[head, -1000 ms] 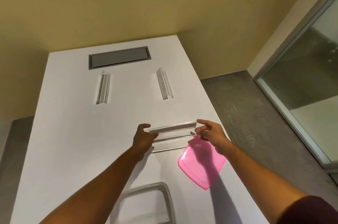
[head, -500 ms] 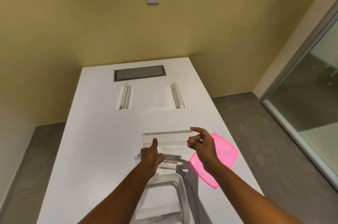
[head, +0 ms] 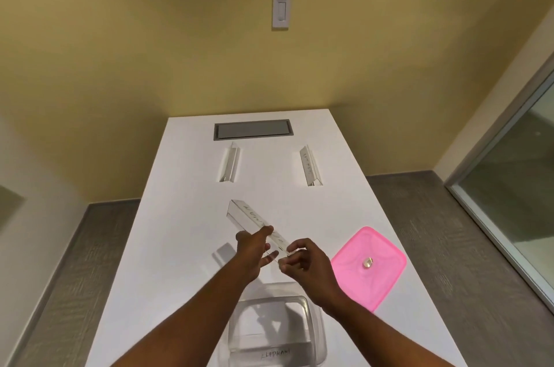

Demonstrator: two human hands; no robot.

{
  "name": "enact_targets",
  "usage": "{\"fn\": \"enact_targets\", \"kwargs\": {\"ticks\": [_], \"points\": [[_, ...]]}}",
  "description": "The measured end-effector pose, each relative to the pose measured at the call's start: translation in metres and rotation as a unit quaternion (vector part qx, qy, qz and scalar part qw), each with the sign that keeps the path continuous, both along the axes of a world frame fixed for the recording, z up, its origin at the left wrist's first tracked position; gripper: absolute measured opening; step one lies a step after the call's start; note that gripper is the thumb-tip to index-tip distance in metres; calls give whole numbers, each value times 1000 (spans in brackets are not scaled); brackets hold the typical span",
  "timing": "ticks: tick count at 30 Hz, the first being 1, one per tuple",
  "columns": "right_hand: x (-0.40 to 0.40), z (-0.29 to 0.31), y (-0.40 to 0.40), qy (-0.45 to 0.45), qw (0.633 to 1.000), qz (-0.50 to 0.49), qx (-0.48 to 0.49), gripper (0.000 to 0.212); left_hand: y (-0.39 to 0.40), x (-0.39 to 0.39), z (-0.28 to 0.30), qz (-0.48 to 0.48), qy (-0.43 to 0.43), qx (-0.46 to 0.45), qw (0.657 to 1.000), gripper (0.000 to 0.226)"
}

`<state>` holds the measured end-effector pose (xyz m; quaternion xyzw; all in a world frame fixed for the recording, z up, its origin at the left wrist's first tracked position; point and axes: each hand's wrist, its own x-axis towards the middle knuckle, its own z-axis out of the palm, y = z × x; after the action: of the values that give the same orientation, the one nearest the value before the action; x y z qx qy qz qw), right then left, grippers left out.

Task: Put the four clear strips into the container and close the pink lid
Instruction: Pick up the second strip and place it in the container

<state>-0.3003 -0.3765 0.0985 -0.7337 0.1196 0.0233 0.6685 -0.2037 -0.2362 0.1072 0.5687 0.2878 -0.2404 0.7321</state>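
Observation:
A clear strip (head: 248, 216) with handwriting hangs above the white table (head: 180, 246), running from far left to near right. My left hand (head: 254, 249) touches its middle with thumb and fingers. My right hand (head: 302, 258) pinches its near end. Below my wrists stands the clear container (head: 314, 333), and a clear strip (head: 269, 351) with handwriting lies inside it. Two more clear strips lie far off: one strip on the left (head: 229, 167), another strip on the right (head: 310, 167). The pink lid (head: 371, 264) lies flat on the table right of my right hand.
A grey cable hatch (head: 253, 129) is set into the table's far end. Yellow wall with a light switch (head: 281, 11) stands behind. A glass partition (head: 515, 186) runs along the right, with grey floor on both sides of the table.
The strip has turned from lying crosswise to pointing diagonally away, with its near end pulled toward the container. My view has tilted up, and the container shows more fully.

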Motion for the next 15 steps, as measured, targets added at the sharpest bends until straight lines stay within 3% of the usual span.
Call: {"fn": "enact_targets", "kwargs": {"ticks": [6,10,12,15], "points": [[3,3,-14,10,996,37,-80,22,24,0,2,-105,-73,119,985,40],[20,13,-24,-55,973,34,-221,16,37,-1,6,-231,-140,190,944,21],[29,18,-28,-124,939,68,-313,19,42,-3,4,-300,-170,218,913,26],[39,25,-28,-219,848,109,-470,30,49,-6,1,-378,-193,246,871,60]]}}
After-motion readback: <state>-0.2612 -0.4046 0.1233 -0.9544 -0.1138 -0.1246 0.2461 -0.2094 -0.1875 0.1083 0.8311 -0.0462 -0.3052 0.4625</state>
